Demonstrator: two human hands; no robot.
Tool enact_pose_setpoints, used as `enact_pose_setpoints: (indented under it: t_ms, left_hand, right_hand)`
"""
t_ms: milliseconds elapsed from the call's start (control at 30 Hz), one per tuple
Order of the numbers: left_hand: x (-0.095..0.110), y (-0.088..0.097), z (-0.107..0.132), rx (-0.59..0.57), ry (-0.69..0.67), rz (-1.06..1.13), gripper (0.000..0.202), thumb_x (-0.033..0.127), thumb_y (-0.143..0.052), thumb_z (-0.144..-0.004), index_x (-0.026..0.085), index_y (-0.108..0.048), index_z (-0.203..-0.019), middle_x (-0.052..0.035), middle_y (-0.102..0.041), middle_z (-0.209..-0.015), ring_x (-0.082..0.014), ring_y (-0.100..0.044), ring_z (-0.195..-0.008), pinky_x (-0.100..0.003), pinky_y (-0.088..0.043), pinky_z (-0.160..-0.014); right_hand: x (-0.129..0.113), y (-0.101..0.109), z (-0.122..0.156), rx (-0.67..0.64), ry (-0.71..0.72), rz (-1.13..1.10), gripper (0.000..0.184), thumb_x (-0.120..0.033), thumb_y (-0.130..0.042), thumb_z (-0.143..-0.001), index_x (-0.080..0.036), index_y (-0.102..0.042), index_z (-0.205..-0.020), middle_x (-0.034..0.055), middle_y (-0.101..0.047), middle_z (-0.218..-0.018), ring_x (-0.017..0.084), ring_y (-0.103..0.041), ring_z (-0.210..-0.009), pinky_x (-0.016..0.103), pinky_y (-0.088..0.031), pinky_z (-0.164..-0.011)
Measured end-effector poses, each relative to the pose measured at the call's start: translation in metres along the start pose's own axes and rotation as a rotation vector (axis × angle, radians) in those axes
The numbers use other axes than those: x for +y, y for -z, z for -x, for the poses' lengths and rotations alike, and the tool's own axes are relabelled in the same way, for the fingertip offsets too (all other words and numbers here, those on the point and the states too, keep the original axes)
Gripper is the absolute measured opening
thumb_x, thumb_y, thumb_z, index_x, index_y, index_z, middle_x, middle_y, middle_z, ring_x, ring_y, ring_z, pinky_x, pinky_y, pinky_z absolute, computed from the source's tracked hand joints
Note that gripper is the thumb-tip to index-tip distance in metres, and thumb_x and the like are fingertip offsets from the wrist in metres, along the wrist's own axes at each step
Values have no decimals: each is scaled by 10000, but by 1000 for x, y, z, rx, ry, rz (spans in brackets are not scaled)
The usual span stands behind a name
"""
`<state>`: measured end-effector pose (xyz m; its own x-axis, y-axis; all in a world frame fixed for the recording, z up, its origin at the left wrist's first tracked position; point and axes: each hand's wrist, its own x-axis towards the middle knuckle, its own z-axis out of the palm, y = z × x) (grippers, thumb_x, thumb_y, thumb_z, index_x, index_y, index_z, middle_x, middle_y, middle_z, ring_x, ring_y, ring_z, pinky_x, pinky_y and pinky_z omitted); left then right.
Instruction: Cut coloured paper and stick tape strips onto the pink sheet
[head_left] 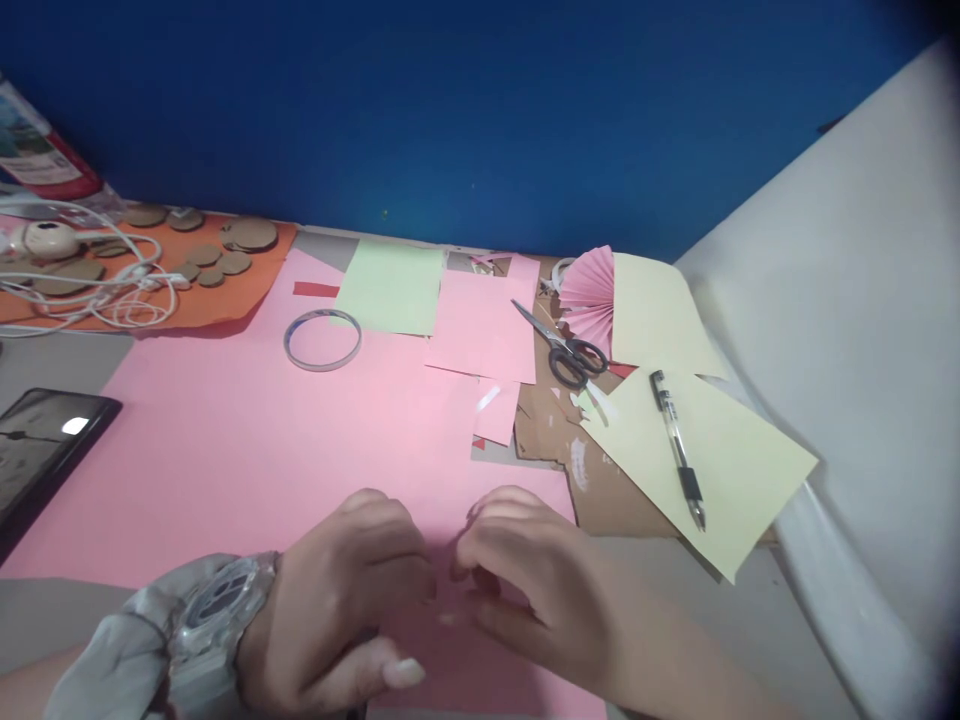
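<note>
Hand (L) [341, 590] nr R hand [551, 590], both over pink ppr [300, 450].

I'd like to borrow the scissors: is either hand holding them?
No, the scissors lie apart from both the left hand and the right hand, partly on brown cardboard and pink paper.

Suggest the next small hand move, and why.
Probably pinch the pink paper with the left hand and right hand: both curl over it, close together, while the scissors and pen lie farther off. Whether the hands touch it is unclear.
</note>
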<state>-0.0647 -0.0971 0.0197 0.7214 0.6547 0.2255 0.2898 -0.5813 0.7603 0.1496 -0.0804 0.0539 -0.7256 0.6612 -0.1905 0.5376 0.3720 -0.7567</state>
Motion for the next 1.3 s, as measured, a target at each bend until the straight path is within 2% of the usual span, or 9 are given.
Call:
enact_pose_setpoints:
  t_ms: [167, 333, 500, 600, 667, 833, 1033, 1200, 1300]
  left_hand:
    - [3, 0, 0, 46, 73, 40, 400, 416, -259, -943, 181, -579, -993, -74, -594, -873, -190, -538, -801, -362, -438, -762]
    - [4, 3, 0, 138, 222, -92, 420, 291, -396, -929, 198, -371, -1338, -101, -516, -1280, -220, -435, -1215, -382, -406, -994]
    - [-5, -7, 6, -226, -14, -410, 630, 455, -511, -845, 184, -352, -1391, -55, -309, -1504, -276, -200, -1392, -436, -217, -1139]
    - [-2, -24, 12, -269, -1, -543, 606, 498, -451, -867, 173, -391, -1375, -57, -323, -1499, -249, -190, -1399, -406, -149, -1157]
    - [3, -34, 15, -200, 95, -586, 602, 540, -438, -861, 207, -417, -1363, -24, -429, -1432, -227, -238, -1377, -377, -120, -1162]
    - [8, -39, 17, -195, 142, -555, 593, 585, -349, -886, 222, -449, -1344, -4, -582, -1252, -205, -458, -1196, -382, -185, -1145]
    - [3, -29, 16, -196, 44, -524, 593, 537, -312, -916, 167, -409, -1370, -59, -482, -1382, -233, -363, -1305, -391, -209, -1134]
    - [4, -35, 20, -150, 84, -602, 604, 557, -354, -891, 196, -398, -1373, -21, -354, -1486, -216, -265, -1360, -373, -162, -1141]
    - [7, -33, 19, -101, 91, -702, 583, 521, -376, -900, 153, -426, -1348, -38, -422, -1439, -212, -316, -1320, -351, -195, -1112]
  right_hand:
    - [3, 0, -1, -25, 57, 41, 129, -217, -542, -878, -199, -541, -751, 0, -606, -739, 139, -527, -726, 260, -377, -694]
    - [2, 24, 9, -122, -13, -183, 149, -132, -529, -863, -219, -532, -742, -30, -607, -725, 115, -555, -680, 218, -401, -624]
    - [3, 43, 22, -154, -70, -495, 176, -262, -492, -905, -217, -555, -747, 25, -635, -876, 148, -597, -778, 250, -448, -687]
    - [-3, 41, 13, -189, -230, -522, 254, -363, -431, -937, -212, -544, -766, 11, -624, -802, 140, -580, -745, 245, -435, -673]
    - [-6, 36, -1, -202, -329, -460, 293, -416, -417, -936, -207, -514, -755, -16, -578, -722, 121, -538, -669, 232, -408, -623]
    - [0, 18, -38, -227, -355, -335, 297, -443, -471, -897, -200, -531, -738, -40, -526, -680, 101, -469, -624, 212, -336, -552]
    - [13, 13, -56, -152, -360, -214, 322, -464, -480, -876, -196, -563, -718, -30, -566, -688, 108, -494, -622, 225, -346, -557]
    - [15, 17, -68, -178, -373, -149, 310, -449, -479, -867, -198, -570, -711, -31, -580, -663, 108, -505, -592, 232, -350, -548]
    - [16, 17, -73, -173, -380, -86, 310, -437, -476, -866, -196, -568, -693, -31, -574, -653, 105, -493, -579, 228, -325, -517]
